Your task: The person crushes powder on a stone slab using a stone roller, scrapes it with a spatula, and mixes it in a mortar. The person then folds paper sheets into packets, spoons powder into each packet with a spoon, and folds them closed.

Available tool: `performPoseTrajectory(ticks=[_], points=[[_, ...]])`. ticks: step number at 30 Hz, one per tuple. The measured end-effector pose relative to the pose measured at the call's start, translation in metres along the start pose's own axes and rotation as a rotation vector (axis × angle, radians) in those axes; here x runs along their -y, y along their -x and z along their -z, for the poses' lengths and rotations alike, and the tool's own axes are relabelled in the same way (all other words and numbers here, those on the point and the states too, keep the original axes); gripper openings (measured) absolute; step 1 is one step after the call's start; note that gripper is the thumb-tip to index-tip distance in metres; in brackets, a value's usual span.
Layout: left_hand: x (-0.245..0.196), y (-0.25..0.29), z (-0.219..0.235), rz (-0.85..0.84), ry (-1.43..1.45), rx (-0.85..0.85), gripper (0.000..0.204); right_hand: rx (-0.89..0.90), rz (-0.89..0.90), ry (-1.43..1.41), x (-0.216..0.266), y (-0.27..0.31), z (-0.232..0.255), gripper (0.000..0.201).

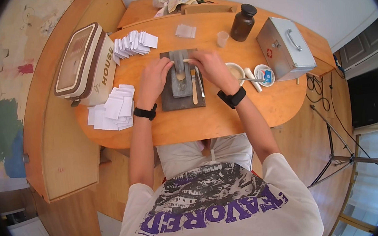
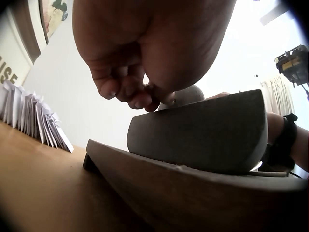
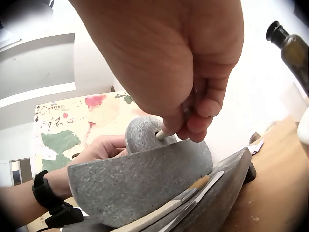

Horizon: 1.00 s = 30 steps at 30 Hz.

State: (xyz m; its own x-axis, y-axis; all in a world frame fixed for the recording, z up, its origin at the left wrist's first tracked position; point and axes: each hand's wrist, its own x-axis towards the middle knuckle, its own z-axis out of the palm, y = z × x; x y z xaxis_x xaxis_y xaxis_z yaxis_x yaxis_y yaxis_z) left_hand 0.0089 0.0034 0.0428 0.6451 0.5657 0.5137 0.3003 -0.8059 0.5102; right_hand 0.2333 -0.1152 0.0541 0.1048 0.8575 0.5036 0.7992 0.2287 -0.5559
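As both hands [image 1: 159, 72] [image 1: 213, 68] pinch the axle [image 3: 161, 135], trough interior [image 1: 181, 89], head view only

The right hand [image 3: 183, 72], with its fingers curled, pinches a pale handle [image 3: 162, 135], which comes out from the side of a grey stone roller [image 3: 141, 136]. The lower part of this roller is hidden by the wall of a speckled stone trough [image 3: 135, 183]. At left I see the left hand [image 3: 105, 149], its fingertips covered by the roller, and a black band [image 3: 42, 192] on its wrist. Just beside the trough, two slender tools [image 3: 153, 212] lie on a dark slab [image 3: 228, 188], above the wooden surface [image 3: 268, 179]. Far at right stands a dark bottle [image 3: 297, 55].
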Motion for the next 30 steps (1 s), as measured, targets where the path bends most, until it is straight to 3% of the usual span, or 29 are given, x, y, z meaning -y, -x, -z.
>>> performPoseTrajectory(ticks=[7,10,14,16,21,30], points=[[-0.053,0.051,0.016,0.021,-0.011,-0.098,0.014,0.054,-0.053,-0.014,0.036,0.048,0.011,0.016],[-0.056,0.056,0.023,0.005,0.005,-0.074,0.014,0.076,-0.039,-0.01,0.047,0.05,0.019,0.016],[-0.046,0.045,0.024,-0.048,-0.006,-0.059,0.017,0.075,-0.049,-0.033,0.033,0.044,0.01,0.017],[-0.038,0.034,0.017,0.159,0.004,0.066,0.02,0.049,-0.067,-0.05,0.02,0.034,0.0,0.016],[0.005,0.0,-0.002,0.062,0.104,0.016,0.022,-0.022,-0.103,-0.053,0.004,0.009,-0.009,0.014],[0.014,-0.018,0.003,0.05,0.134,0.054,0.022,-0.07,-0.078,-0.092,-0.006,-0.007,-0.009,0.014]])
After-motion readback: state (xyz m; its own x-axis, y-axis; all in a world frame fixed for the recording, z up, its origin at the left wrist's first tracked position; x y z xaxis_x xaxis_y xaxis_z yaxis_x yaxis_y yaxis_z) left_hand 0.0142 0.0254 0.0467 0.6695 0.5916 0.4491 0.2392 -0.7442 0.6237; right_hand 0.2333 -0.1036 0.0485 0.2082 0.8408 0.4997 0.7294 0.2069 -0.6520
